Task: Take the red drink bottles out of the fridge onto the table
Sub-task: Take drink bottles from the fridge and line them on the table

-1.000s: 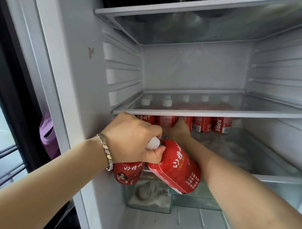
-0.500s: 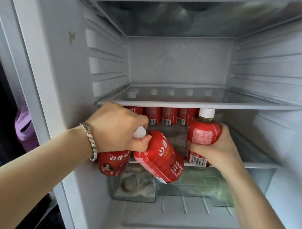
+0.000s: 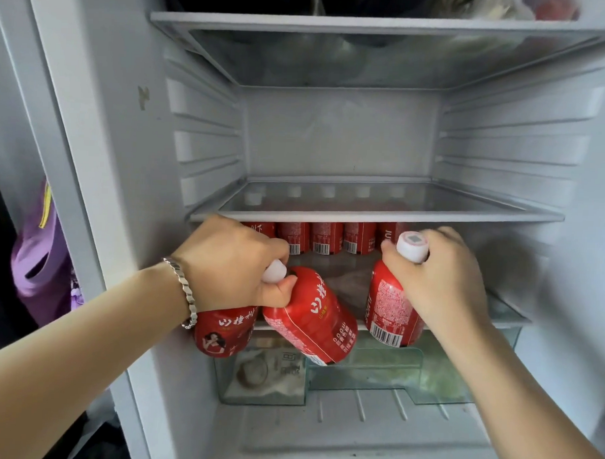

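My left hand (image 3: 231,264) grips two red drink bottles by their necks: one (image 3: 222,333) hangs below the wrist, the other (image 3: 312,315) tilts out to the right with its white cap by my thumb. My right hand (image 3: 440,278) is wrapped around the top of a third red bottle (image 3: 387,308), which stands upright at the front edge of the lower glass shelf (image 3: 507,317). Several more red bottles (image 3: 325,237) stand in a row at the back of that shelf, partly hidden by the shelf above.
The glass shelf (image 3: 397,215) just over the bottles leaves little height. Clear drawers (image 3: 265,375) sit below the hands. The fridge's left wall (image 3: 101,153) is close to my left arm. A purple cloth (image 3: 39,254) hangs outside on the left.
My right hand shifted its hold from the bottle's body up to its neck and cap, and the bottle sits a little further forward. My left hand keeps its two bottles.
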Demonstrator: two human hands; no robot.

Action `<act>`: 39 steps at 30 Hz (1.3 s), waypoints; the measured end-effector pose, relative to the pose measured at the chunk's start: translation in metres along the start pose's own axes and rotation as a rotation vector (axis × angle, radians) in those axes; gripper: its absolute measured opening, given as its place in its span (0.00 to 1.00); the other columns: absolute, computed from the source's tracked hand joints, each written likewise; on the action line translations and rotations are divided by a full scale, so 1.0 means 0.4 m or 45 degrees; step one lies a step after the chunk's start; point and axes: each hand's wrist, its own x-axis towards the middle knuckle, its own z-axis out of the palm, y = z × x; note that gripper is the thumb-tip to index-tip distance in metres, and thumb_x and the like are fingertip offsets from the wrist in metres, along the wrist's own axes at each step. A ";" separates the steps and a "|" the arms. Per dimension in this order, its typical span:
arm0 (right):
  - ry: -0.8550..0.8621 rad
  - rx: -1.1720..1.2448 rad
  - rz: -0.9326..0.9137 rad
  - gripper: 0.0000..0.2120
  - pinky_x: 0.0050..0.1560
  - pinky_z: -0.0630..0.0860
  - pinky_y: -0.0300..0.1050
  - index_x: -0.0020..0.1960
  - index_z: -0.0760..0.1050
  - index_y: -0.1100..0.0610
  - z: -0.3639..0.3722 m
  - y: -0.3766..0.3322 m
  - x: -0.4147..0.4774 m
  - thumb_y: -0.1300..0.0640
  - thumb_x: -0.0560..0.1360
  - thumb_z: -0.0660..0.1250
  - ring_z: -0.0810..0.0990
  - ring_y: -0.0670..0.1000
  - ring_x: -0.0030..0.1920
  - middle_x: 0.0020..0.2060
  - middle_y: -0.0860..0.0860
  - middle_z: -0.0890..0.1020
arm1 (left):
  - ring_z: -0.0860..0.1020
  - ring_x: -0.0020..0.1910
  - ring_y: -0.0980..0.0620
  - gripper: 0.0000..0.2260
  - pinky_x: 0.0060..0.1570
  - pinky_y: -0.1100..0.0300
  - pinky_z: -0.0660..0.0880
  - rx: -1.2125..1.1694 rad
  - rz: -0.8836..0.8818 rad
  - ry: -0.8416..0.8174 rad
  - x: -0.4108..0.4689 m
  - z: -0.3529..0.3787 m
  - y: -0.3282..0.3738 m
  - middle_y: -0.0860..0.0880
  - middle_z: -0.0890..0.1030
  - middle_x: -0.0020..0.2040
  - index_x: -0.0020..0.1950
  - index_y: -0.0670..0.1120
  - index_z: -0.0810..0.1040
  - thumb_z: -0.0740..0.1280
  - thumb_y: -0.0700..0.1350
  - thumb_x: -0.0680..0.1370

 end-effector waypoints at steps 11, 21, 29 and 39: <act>-0.384 -0.527 -0.233 0.13 0.27 0.57 0.37 0.38 0.67 0.51 -0.058 -0.119 -0.003 0.43 0.71 0.65 0.70 0.49 0.34 0.36 0.46 0.71 | 0.81 0.40 0.50 0.20 0.34 0.61 0.63 0.085 0.038 -0.202 0.011 -0.024 0.015 0.53 0.82 0.40 0.46 0.51 0.76 0.52 0.63 0.74; -0.694 -0.377 -0.556 0.10 0.37 0.66 0.42 0.41 0.70 0.53 -0.068 -0.217 -0.095 0.47 0.70 0.65 0.74 0.53 0.40 0.39 0.48 0.76 | 0.80 0.49 0.45 0.20 0.43 0.56 0.66 0.206 -0.404 -0.659 -0.156 -0.164 0.176 0.48 0.81 0.49 0.54 0.48 0.73 0.55 0.63 0.76; -1.029 -0.102 -1.030 0.13 0.42 0.66 0.43 0.53 0.74 0.55 -0.026 -0.350 -0.343 0.48 0.73 0.61 0.79 0.57 0.53 0.52 0.51 0.80 | 0.80 0.45 0.45 0.20 0.40 0.58 0.68 0.399 -0.957 -0.947 -0.456 -0.323 0.322 0.48 0.81 0.45 0.47 0.47 0.70 0.53 0.63 0.77; -1.258 0.533 -1.712 0.14 0.51 0.72 0.45 0.54 0.73 0.55 -0.221 -0.647 -0.829 0.46 0.75 0.60 0.78 0.55 0.55 0.53 0.51 0.79 | 0.80 0.49 0.47 0.20 0.43 0.58 0.70 0.723 -1.731 -1.258 -0.875 -0.770 0.691 0.48 0.82 0.50 0.53 0.45 0.75 0.53 0.60 0.77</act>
